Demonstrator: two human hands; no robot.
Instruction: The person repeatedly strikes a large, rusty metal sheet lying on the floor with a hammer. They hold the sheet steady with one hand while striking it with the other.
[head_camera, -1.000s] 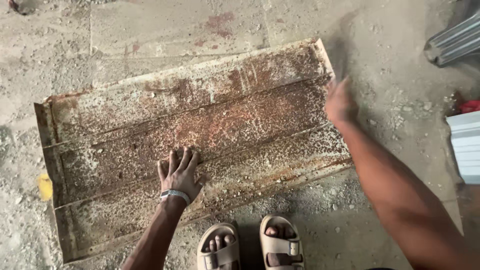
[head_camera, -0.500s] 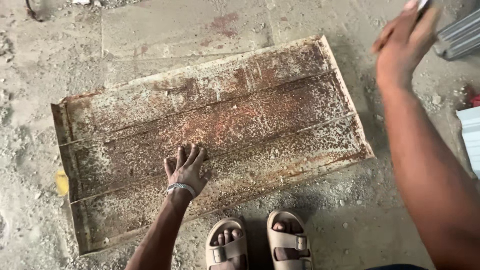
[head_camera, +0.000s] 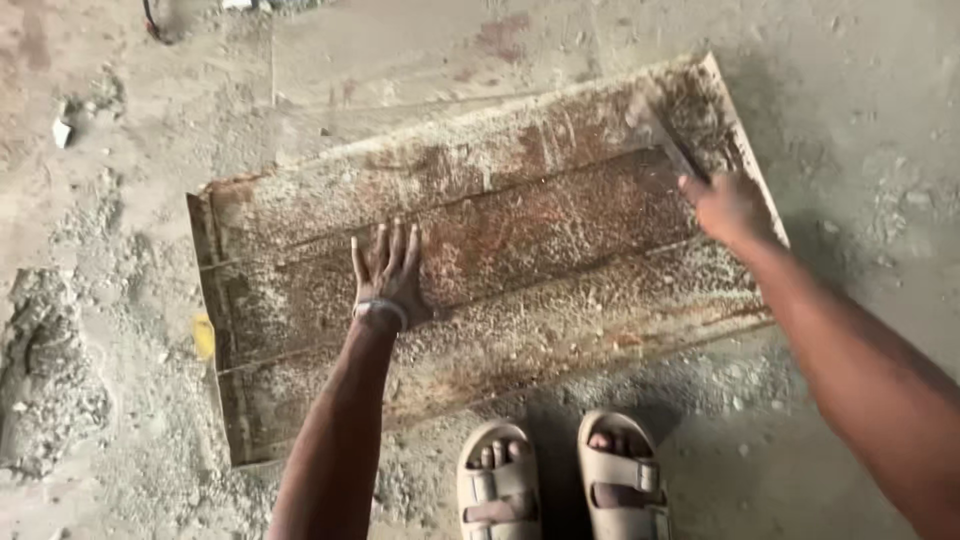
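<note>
Sheet: rusty ribbed metal sheet (head_camera: 560, 250) lies flat on the floor (head_camera: 860, 90), filling the frame's centre.
Left hand: left hand (head_camera: 388, 272) pressed flat on the sheet's middle, fingers spread wide.
Right hand: right hand (head_camera: 728, 208) at the sheet's upper right edge, closed around a scraper (head_camera: 662, 140) whose blade touches the sheet.

Flat ribbed metal sheet (head_camera: 520, 270): rust-brown and orange, streaked lengthwise, speckled all over with pale grey-beige crust. Dusty concrete floor (head_camera: 870, 100): grey-tan with faint reddish stains. Thin wristband (head_camera: 380, 310) on left wrist: pale, whitish. Strapped sandals (head_camera: 560, 485): beige. Small scrap (head_camera: 203, 336) beside sheet's left edge: yellow. Narrow tool blade (head_camera: 668, 143): dull grey.
</note>
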